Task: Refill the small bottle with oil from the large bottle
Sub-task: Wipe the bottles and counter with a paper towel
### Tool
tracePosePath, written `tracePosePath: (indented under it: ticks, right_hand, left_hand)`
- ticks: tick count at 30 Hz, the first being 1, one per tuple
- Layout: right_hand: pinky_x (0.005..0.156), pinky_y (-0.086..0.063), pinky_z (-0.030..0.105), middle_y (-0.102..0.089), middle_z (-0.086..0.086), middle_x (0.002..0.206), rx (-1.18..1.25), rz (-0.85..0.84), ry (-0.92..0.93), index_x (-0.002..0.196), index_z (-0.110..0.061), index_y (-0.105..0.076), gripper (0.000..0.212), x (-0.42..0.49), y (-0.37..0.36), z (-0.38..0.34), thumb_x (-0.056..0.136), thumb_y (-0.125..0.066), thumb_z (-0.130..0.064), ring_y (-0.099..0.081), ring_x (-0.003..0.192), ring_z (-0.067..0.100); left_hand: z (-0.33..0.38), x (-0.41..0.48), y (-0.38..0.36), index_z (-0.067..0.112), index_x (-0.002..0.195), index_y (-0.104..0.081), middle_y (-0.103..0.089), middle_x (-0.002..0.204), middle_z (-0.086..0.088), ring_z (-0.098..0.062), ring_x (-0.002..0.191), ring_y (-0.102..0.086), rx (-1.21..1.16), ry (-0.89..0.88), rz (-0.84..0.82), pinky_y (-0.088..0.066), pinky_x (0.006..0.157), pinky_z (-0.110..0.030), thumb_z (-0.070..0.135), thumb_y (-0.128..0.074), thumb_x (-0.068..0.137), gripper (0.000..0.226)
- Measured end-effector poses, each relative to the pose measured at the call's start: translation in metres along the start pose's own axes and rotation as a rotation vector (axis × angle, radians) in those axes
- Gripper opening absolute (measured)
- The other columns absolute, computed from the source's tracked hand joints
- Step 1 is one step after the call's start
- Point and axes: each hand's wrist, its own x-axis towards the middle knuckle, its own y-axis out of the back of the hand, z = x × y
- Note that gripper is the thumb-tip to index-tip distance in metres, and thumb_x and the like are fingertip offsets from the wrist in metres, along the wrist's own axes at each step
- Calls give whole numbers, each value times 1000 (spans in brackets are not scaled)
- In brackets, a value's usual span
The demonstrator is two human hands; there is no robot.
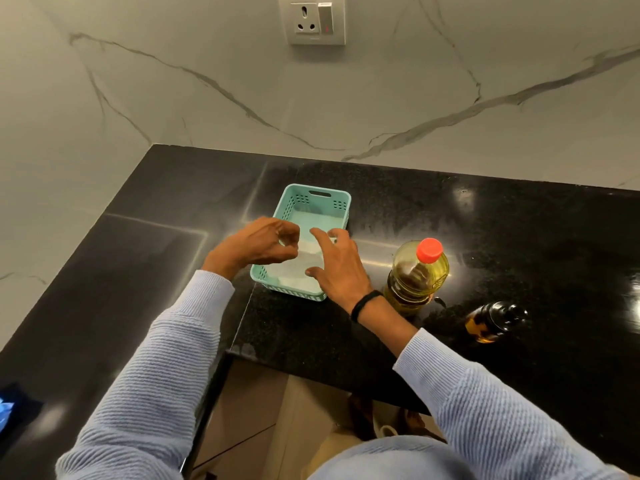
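A shiny black desk (519,237) is sitting in a corner between pale marble walls (207,98), and a wall socket (317,20) is showing high up. On the left, the left hand (258,244) is hanging over the near left side of a green basket (294,199). Its fingers are curling in toward the thumb, but I cannot tell if they are pinching anything. The basket is lying flat on the desk with white paper (294,275) inside. The right hand (337,265) is reaching in from the other side with its fingers spread wide and holding nothing, and the tips are coming down on or just over the paper. Both hands are probably getting something ready in the basket before any pouring. Just beside the right wrist, the large bottle (417,271) is standing up with its red cap (429,250) on, so no oil is coming out yet. It is standing close so it is easy to grab. Farther right, the small bottle (491,322) is waiting on the desk near the large one but not touching it. It is dark, and only a little yellow oil is showing low down in it.
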Motion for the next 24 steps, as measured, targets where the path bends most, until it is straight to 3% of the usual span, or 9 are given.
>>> tracePosePath:
  ticks: [2, 5, 8, 12, 16, 20, 24]
  right_hand:
    - [103, -44, 37, -48, 12, 132, 10, 24, 72, 133, -17, -56, 49, 3, 3, -2, 88, -73, -25, -47, 125, 31]
    - [82, -44, 28, -65, 10, 111, 97, 36, 111, 111, -9, -68, 25, -2, 16, -6, 92, -67, -26, -59, 104, 25]
    - [81, -56, 35, -74, 4, 98, 483, -53, -11, 102, -15, -72, 20, -20, 33, -5, 90, -70, -31, -69, 92, 21]
    - [93, -56, 46, -75, 12, 109, 987, -100, -124, 116, -8, -71, 26, -61, 54, 6, 94, -66, -22, -70, 104, 32]
    - [78, -61, 33, -72, 16, 112, 1309, -180, -274, 116, 0, -67, 27, -100, 83, 20, 98, -56, -17, -70, 96, 24]
    - [88, -58, 43, -68, 19, 122, 1452, -191, -398, 124, 2, -61, 33, -132, 101, 42, 98, -54, -19, -65, 114, 34]
    - [89, -58, 40, -67, 21, 123, 1508, -178, -438, 125, 1, -61, 43, -157, 110, 68, 86, -63, -20, -65, 114, 34]
  left_hand:
    - [8, -9, 10, 21, 84, -60, -70, 106, -1, -17, 86, -69, -51, -6, 3, -52, 61, -16, 26, -59, 86, 6]
    - [23, -28, 24, 27, 79, -54, -70, 105, -4, -25, 82, -69, -235, 18, 36, -58, 63, -32, 27, -55, 85, 6]
    - [41, -50, 30, 18, 94, -63, -68, 102, -17, -37, 90, -66, -555, 2, 95, -57, 78, -50, 16, -60, 94, 3]
    - [69, -75, 25, 6, 110, -68, -69, 106, -21, -25, 91, -66, -784, -24, 82, -55, 84, -40, 24, -64, 92, 26]
    - [95, -85, -1, 11, 102, -74, -73, 99, -13, -26, 89, -68, -869, -38, 89, -57, 82, -40, 41, -76, 83, 36]
    - [134, -81, -35, 9, 92, -72, -69, 85, -4, -14, 80, -61, -965, -67, 135, -51, 71, -24, 23, -65, 89, 16]
    - [168, -74, -67, 10, 94, -72, -69, 85, -14, -17, 77, -60, -972, -62, 127, -51, 69, -35, 26, -65, 90, 18]
